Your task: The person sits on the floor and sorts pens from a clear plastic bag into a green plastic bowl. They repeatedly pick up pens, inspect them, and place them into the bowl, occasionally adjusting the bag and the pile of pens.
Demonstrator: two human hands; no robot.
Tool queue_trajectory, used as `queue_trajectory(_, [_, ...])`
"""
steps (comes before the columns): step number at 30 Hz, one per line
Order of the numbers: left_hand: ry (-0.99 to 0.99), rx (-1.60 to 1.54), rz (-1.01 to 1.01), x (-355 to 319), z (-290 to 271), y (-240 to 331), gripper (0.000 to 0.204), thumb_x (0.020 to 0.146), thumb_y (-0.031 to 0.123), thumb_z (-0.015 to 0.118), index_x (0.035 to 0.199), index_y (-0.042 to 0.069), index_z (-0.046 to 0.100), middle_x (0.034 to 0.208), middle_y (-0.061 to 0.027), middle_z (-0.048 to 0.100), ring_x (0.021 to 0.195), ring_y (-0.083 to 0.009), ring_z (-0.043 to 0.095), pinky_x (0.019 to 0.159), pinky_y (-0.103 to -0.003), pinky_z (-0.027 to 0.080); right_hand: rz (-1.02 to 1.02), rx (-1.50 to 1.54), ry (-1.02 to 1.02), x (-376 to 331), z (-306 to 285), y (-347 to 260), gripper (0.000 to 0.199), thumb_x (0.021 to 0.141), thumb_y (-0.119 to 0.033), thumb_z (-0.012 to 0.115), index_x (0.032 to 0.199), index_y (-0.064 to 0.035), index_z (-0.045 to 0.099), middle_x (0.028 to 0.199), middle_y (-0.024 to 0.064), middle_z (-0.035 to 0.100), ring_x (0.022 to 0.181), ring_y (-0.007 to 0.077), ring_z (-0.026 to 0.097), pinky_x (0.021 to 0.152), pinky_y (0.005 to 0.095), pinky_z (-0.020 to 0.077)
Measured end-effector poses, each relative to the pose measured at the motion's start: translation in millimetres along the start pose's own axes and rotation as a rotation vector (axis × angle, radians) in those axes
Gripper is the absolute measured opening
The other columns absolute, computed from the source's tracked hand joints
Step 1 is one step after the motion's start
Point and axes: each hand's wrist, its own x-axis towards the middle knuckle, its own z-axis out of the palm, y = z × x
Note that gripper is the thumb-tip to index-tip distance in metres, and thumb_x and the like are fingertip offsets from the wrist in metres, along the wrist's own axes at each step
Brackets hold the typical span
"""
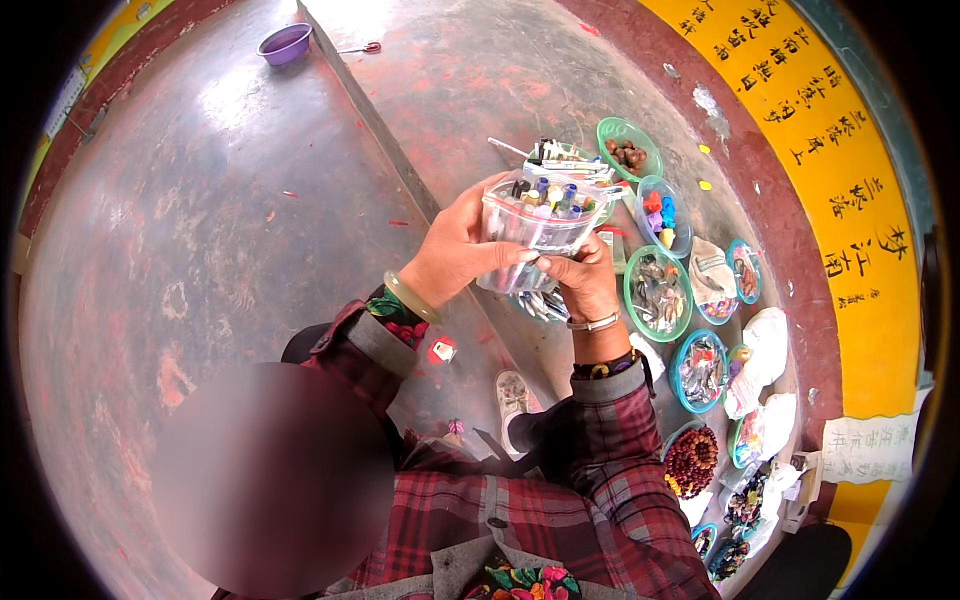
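In front of my chest I hold a clear plastic tub [540, 236] between both hands. Several slim upright pieces, some with blue or dark ends, stand packed in it; they look like pens or small tubes. My left hand [452, 252] is wrapped round the tub's left side, its thumb across the front. My right hand [586, 280] grips the lower right side, with the thumb near the left one. Just behind the tub lies a heap of white stick-like pieces [568, 158], partly hidden by it. Below the tub, more thin pieces show in part.
Plastic baskets line the right side: a green one [657, 160] with brown round things, a green one [628, 290] with mixed small items, and a blue one [676, 385]. Dark red beads [690, 462] lie nearer. A purple basin [284, 48] stands far left on the floor.
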Motion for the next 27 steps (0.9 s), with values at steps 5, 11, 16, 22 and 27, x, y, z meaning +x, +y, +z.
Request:
queue_trajectory(5, [-0.062,-0.013,-0.083,0.4,-1.4,-8.4,0.061,0.074,0.003,0.071,0.127,0.001,0.04,0.114,-0.0053,0.055,0.102,-0.0111,0.053,0.084,-0.027,0.046,-0.047,0.004,0.059,-1.8,1.8,-3.2,0.04,0.071,0.004,0.071,0.109,-0.0015,0.06,0.101,0.0048,0.065,0.091,0.0139,0.06,0.083,0.0287,0.0471])
queue_trajectory(11, [0.049,0.193,-0.198,1.5,-3.9,-18.5,0.044,0.075,0.002,0.07,0.115,0.001,0.053,0.1,-0.0022,0.061,0.091,-0.0089,0.056,0.078,-0.027,0.048,0.01,-0.014,0.059,0.6,7.3,-8.0,0.037,0.074,0.001,0.07,0.11,-0.002,0.059,0.103,0.0039,0.064,0.095,0.0135,0.058,0.085,0.0282,0.0448])
queue_trajectory(16, [0.105,0.085,-0.113,-1.5,-4.7,-21.3,0.037,0.076,0.002,0.069,0.11,0.001,0.057,0.097,-0.0022,0.062,0.085,-0.0075,0.057,0.072,-0.025,0.048,0.011,0.005,0.055,2.4,2.4,-7.6,0.042,0.073,0.0,0.071,0.113,-0.0027,0.057,0.108,0.0033,0.062,0.1,0.0145,0.056,0.089,0.0295,0.0432])
queue_trajectory(22, [0.001,0.085,-0.145,-3.4,0.7,-7.1,0.035,0.076,0.002,0.069,0.108,0.0,0.059,0.094,-0.002,0.064,0.084,-0.0078,0.058,0.072,-0.025,0.049,-0.017,0.073,-0.02,1.7,-0.5,-17.0,0.055,0.069,0.0,0.074,0.12,-0.0021,0.051,0.114,0.0049,0.059,0.106,0.0165,0.054,0.093,0.0327,0.0417])
queue_trajectory(27, [-0.022,0.11,-0.133,-4.8,0.2,-8.9,0.034,0.076,0.002,0.07,0.108,0.001,0.059,0.093,-0.0019,0.064,0.08,-0.0073,0.057,0.067,-0.024,0.048,0.004,0.05,-0.059,-2.2,-1.1,-26.0,0.057,0.069,0.0,0.074,0.121,-0.0011,0.05,0.112,0.0059,0.06,0.104,0.0171,0.055,0.092,0.0327,0.0424])
